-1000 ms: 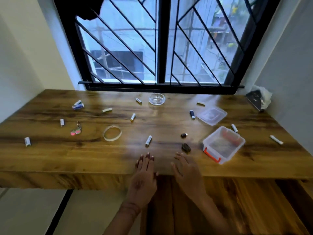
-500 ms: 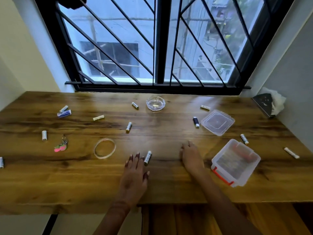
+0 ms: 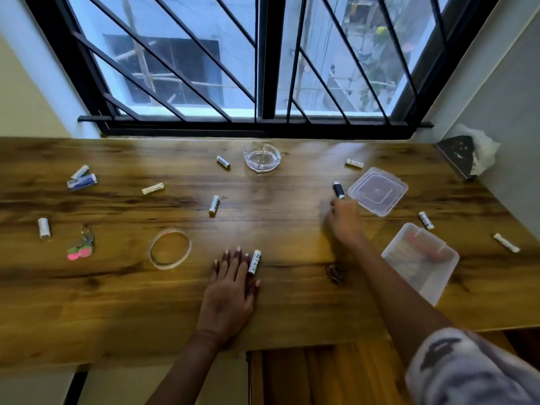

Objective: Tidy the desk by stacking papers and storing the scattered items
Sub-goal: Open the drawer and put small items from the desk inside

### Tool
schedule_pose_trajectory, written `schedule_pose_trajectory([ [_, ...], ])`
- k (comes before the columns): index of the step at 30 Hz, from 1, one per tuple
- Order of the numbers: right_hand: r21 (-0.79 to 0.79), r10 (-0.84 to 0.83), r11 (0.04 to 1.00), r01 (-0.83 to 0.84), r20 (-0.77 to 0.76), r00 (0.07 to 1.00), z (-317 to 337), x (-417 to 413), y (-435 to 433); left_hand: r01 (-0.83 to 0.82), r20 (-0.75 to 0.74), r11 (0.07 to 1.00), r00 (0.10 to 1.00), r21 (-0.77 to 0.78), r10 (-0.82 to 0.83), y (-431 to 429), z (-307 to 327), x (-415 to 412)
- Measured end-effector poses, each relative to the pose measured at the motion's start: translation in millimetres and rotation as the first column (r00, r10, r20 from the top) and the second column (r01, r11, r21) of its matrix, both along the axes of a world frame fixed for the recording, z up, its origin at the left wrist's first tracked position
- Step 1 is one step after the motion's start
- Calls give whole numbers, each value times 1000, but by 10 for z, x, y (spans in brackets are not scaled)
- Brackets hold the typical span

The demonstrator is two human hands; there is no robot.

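Note:
My left hand (image 3: pixel 230 287) lies flat and open on the wooden desk (image 3: pixel 117 302), its fingertips beside a white battery (image 3: pixel 254 261). Farther right, my right hand (image 3: pixel 344 220) has its fingers curled, just below a black USB stick (image 3: pixel 338 190). A small black item that lay on the desk earlier is gone from its spot; it seems closed inside those fingers, hidden. A dark clip (image 3: pixel 334 271) lies by my right forearm. A clear storage box (image 3: pixel 420 258) with red parts stands open at the right, its lid (image 3: pixel 377 190) lying apart behind it.
Several more batteries lie scattered, such as one mid-desk (image 3: pixel 214 204) and one far right (image 3: pixel 506 242). A tape ring (image 3: pixel 170 248), a pink keychain (image 3: pixel 80 249) and a glass ashtray (image 3: pixel 262 160) are also on the desk. A barred window stands behind.
My right hand closed over the small black item, then moved up and right to the USB stick. My left hand slid forward beside the battery. The view moved closer.

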State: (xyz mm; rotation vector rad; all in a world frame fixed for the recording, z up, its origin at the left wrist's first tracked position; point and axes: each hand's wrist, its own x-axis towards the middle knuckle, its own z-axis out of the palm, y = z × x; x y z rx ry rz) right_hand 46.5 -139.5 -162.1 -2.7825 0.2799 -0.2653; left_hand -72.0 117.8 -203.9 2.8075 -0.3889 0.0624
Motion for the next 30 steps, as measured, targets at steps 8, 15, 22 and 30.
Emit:
schedule_pose_trajectory([
  [8, -118, -68, 991, 57, -89, 994, 14, 509, -149, -9, 19, 1000, 1000, 1, 9, 23, -74, 29],
  [15, -40, -150, 988, 147, -86, 985, 19, 720, -155, -28, 20, 1000, 999, 7, 28, 13, -111, 65],
  [22, 79, -223, 969, 235, -130, 966, 62, 678, -40, -34, 6, 999, 999, 11, 33, 11, -106, 62],
  [30, 170, -143, 973, 159, -105, 984, 131, 387, 64, -33, 12, 999, 999, -5, 33, -2, -57, 61],
])
